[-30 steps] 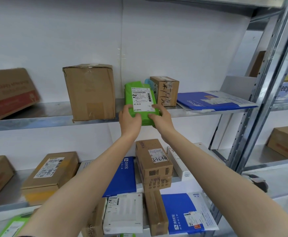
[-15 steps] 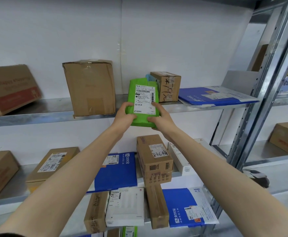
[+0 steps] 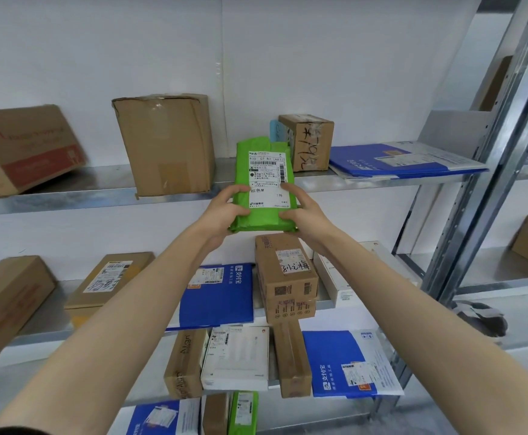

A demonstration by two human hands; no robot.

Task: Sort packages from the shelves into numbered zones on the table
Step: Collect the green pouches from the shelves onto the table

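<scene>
Left hand [image 3: 225,211] and right hand [image 3: 306,215] both clamp the lower end of the green package [image 3: 264,171], thumbs on the front face either side of its label [image 3: 265,180], fingers wrapped behind. Package sits near upright between them, bottom edge below the lip of the upper shelf [image 3: 99,189], top in front of the small brown box [image 3: 311,142] (shelf contact: can't tell). Step looks like pick-off plus label read; next it needs pulling clear and carrying to its numbered zone, table not in view.

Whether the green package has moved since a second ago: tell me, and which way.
Yes. The green package has come forward over the edge of the upper shelf, toward the person, and sits lower against the small scribbled box beside it.
</scene>
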